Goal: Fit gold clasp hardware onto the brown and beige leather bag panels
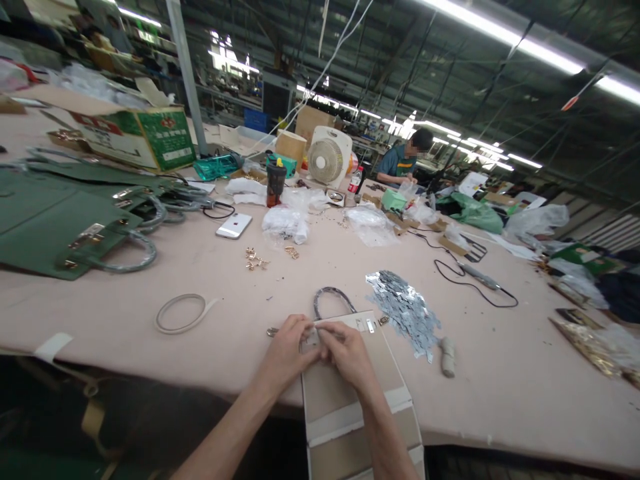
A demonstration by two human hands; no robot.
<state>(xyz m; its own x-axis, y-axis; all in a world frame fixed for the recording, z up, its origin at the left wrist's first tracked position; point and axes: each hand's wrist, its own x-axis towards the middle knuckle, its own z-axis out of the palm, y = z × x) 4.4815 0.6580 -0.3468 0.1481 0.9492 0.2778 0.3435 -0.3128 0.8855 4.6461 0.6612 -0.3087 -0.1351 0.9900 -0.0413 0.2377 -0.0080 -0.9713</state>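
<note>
A bag panel (333, 400) with beige backing and white strips lies at the table's front edge, its lower part hanging toward me. Beyond its top edge rises a dark, plastic-wrapped handle (334, 291). My left hand (289, 350) and my right hand (349, 351) meet at the panel's upper left corner. Both have their fingers pinched together there; whatever is between them is too small to make out. A small shiny metal plate (371, 325) sits at the panel's upper right. Just right of the panel spreads a heap of small metal plates (407, 313).
A rolled grey bundle (448, 358) lies right of the heap, a corded tool (479, 275) farther back. Left are a tape coil (159, 315), a phone (234, 225) and green bags (55, 227). Gold-coloured fittings (256, 259), a fan (327, 158) and a seated person (400, 163) are beyond.
</note>
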